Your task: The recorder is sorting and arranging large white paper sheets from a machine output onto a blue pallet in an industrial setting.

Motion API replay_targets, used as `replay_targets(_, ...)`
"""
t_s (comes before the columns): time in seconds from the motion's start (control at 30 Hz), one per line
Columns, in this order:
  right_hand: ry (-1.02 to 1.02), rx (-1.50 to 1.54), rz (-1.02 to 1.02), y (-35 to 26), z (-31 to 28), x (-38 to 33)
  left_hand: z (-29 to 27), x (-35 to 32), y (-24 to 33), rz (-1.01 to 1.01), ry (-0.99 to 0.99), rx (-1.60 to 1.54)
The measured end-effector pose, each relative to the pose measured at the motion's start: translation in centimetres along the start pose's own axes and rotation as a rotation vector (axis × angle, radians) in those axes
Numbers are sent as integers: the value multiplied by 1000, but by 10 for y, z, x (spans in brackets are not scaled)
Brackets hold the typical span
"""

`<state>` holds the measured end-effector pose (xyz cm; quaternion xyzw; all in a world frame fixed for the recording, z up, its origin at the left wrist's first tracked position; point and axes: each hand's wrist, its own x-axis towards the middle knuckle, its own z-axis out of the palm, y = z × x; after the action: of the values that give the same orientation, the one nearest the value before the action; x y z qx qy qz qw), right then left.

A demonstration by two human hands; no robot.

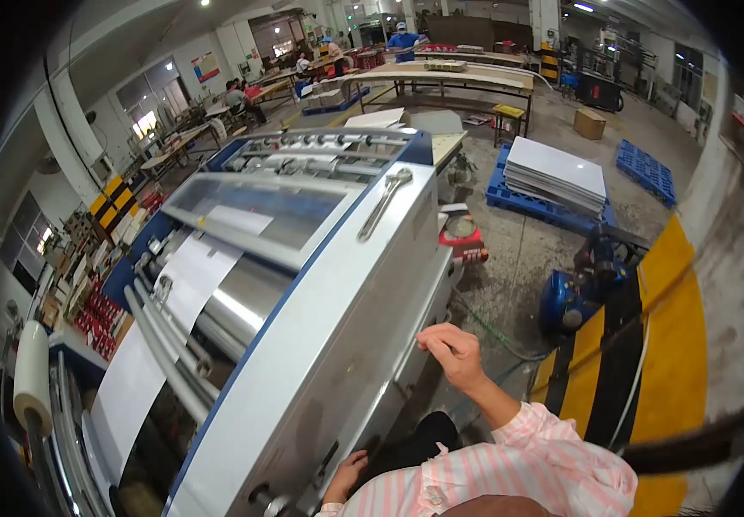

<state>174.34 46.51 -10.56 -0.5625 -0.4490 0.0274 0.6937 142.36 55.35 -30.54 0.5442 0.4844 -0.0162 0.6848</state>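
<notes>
From the head camera, the big grey machine point(303, 327) ran long from lower left to upper middle. The right hand point(451, 349), loosely curled and holding nothing, hovered by its side. The left hand point(346, 474) touched its lower panel, nearer. Concrete floor point(518, 250) and blue pallets point(553, 207) lay beyond.

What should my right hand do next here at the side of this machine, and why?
Probably lower the right hand onto the grey side panel of the machine. It is raised with fingers curled, just off the panel's edge and holding nothing, while the left hand already rests low against the same side. White sheets lie over the rollers, so the work appears to be at the machine.
</notes>
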Motion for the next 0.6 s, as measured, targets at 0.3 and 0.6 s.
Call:
replay_targets(0.3,380,12,427,180,-191,135,210,263,299,501,-502,284)
replay_targets(0.6,674,-61,735,318,-371,215,352,419,442,592,-521,401)
